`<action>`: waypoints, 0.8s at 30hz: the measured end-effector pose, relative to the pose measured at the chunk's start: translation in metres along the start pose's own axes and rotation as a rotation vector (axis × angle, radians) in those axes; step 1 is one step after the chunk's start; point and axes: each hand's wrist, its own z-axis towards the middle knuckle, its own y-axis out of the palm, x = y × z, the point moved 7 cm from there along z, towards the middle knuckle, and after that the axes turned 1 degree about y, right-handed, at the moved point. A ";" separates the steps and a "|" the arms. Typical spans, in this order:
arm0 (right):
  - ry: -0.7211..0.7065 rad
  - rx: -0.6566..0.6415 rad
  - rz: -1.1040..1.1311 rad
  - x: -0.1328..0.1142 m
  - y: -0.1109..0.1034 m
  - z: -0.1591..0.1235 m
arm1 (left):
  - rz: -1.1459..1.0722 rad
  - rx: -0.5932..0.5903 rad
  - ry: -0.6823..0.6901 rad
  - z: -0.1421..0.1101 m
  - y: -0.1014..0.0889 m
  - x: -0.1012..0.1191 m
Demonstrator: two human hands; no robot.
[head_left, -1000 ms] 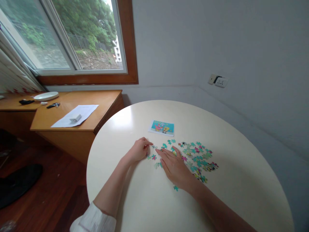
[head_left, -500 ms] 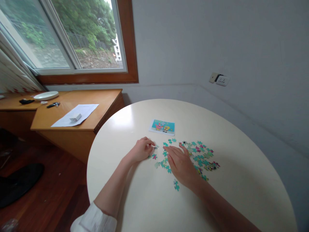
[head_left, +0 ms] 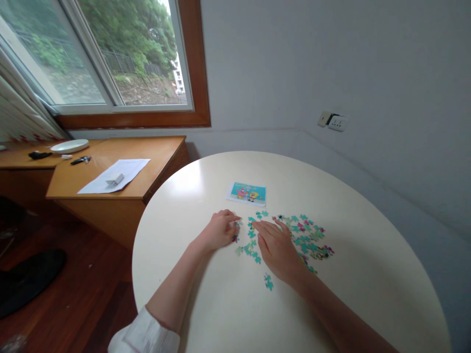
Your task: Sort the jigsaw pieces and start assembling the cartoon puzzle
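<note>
My left hand (head_left: pixel 222 228) rests on the round table among loose jigsaw pieces. Its index finger reaches out above a pale puzzle piece (head_left: pixel 239 223), while the other fingers bend, apart from it. A pink-and-teal piece (head_left: pixel 234 239) shows partly from under this hand. My right hand (head_left: pixel 274 242) lies nearly flat, fingers stretched, the fingertips touching or just over the teal pieces (head_left: pixel 251 226) between both hands. Beyond it spreads a larger heap of teal, pink and green pieces (head_left: pixel 303 240), partly hidden by the hand.
A cartoon picture card (head_left: pixel 248 194) lies farther back on the white round table (head_left: pixel 206 314). Nearer me is a small joined clump of pieces (head_left: pixel 268 282). At left, a wooden desk (head_left: pixel 162 152) holds a paper sheet (head_left: pixel 128 171) and white plate (head_left: pixel 69 146).
My left hand has shifted slightly right, covering more of the pink-and-teal piece and reaching over the pale one. The right hand has barely moved.
</note>
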 end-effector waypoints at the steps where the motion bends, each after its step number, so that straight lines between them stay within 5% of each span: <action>1: 0.001 -0.010 -0.003 0.000 0.001 0.000 | 0.017 0.009 -0.001 0.000 0.000 0.000; 17: 0.074 -0.111 -0.113 0.007 0.014 -0.006 | 0.030 -0.073 0.067 0.000 -0.003 0.010; 24: 0.050 -0.166 -0.137 -0.005 0.017 -0.001 | 0.030 -0.015 -0.004 0.002 -0.007 0.005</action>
